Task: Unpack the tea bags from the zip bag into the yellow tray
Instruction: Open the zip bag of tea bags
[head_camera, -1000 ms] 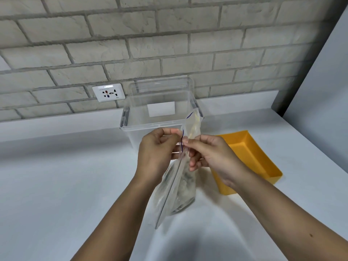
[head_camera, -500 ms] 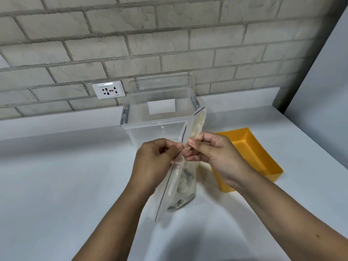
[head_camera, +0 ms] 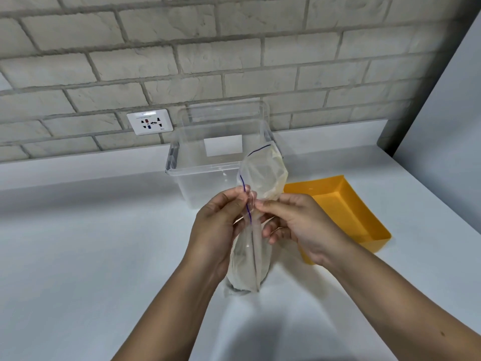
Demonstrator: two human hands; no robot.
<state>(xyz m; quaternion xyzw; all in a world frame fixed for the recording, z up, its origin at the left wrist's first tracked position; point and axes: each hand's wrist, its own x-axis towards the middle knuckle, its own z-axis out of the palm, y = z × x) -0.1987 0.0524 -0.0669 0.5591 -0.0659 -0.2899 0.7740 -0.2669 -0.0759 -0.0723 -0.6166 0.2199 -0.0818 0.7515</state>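
Zip bag (head_camera: 247,261) of clear plastic with a thin blue seal line (head_camera: 247,204) stands upright between two bare hands at the near middle of a white desk (head_camera: 78,256). Its lower end is at the desk surface, though whether it touches cannot be told. The left hand (head_camera: 216,230) has its grip clamped on the bag's left lip, thumb and fingertips pinched together on the film beside the blue line. The right hand (head_camera: 299,225) has its grip clamped on the opposite lip, thumb and forefinger meeting the plastic just across from the left hand's, the other fingers curled beneath. Above the two pinches the bag's mouth bulges apart, and its far end leans back over the rim of the box behind. What the bag holds is too blurred to make out. Just right of the right hand, partly hidden by the wrist, a yellow rectangular plastic tray (head_camera: 338,209) lies on the desk with nothing visible inside. Behind the bag stands a clear plastic storage box (head_camera: 208,183) bearing a white label (head_camera: 223,145) on its far wall. Beyond it a white wall socket (head_camera: 150,121) is set in a pale grey brick wall (head_camera: 234,61).
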